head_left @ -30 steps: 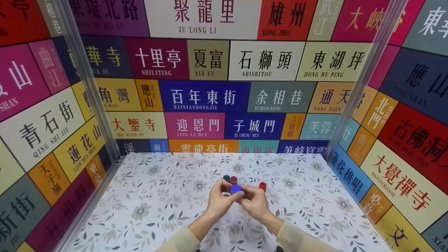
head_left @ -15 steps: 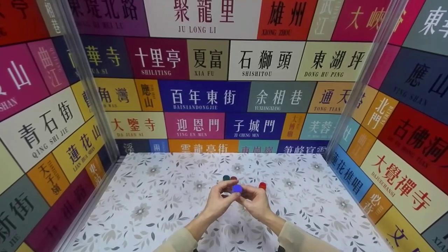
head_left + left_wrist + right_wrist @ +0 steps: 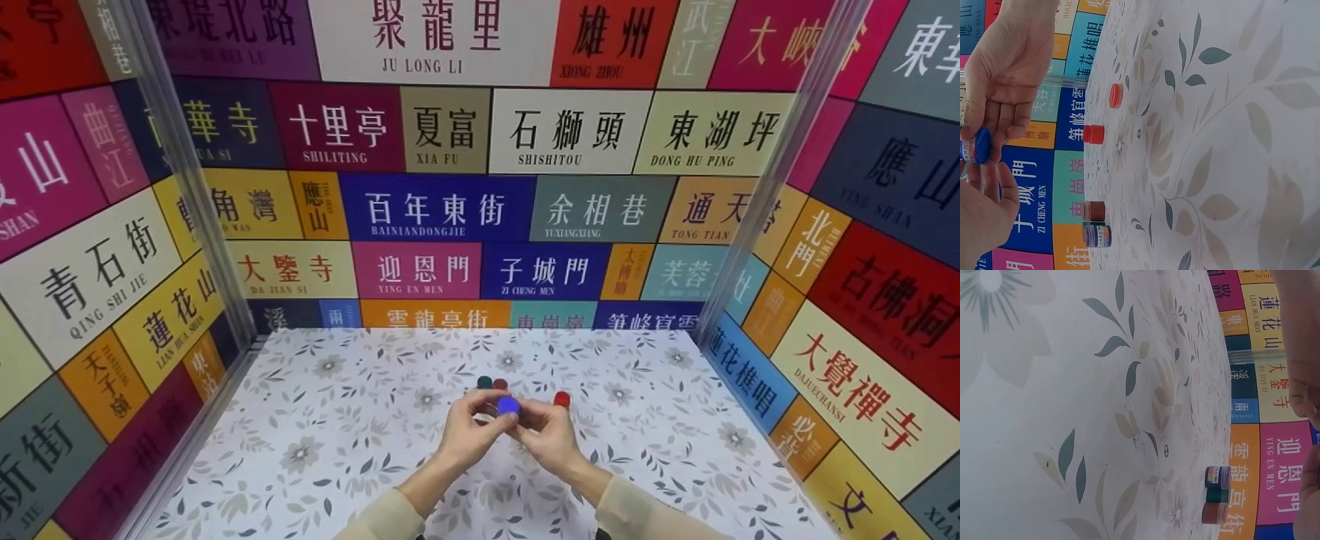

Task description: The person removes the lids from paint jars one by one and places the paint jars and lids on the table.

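Note:
A small paint jar with a blue lid (image 3: 508,406) is held up between both hands over the table. My left hand (image 3: 472,431) grips it, thumb in front and index finger bent over the top. From the other side my right hand (image 3: 547,431) pinches it with its fingertips. In the left wrist view the paint jar (image 3: 972,147) lies tilted, its printed label showing beside the lid, with the right hand (image 3: 1013,73) above and the left hand (image 3: 982,219) below. Fingers hide part of the jar. The right wrist view cuts off both hands at its edge.
Beyond the hands stand a green-topped jar (image 3: 485,383) and a brown jar (image 3: 500,385). A labelled jar (image 3: 1217,477) is beside them. To the right are a red jar (image 3: 1094,134) and a flat red piece (image 3: 1116,97). Sign-covered walls enclose the flower-patterned table (image 3: 322,405).
The blue lid has tilted slightly and shifted a little to the right, and the left index finger has lowered over it. During the last half second both hands stay nearly still.

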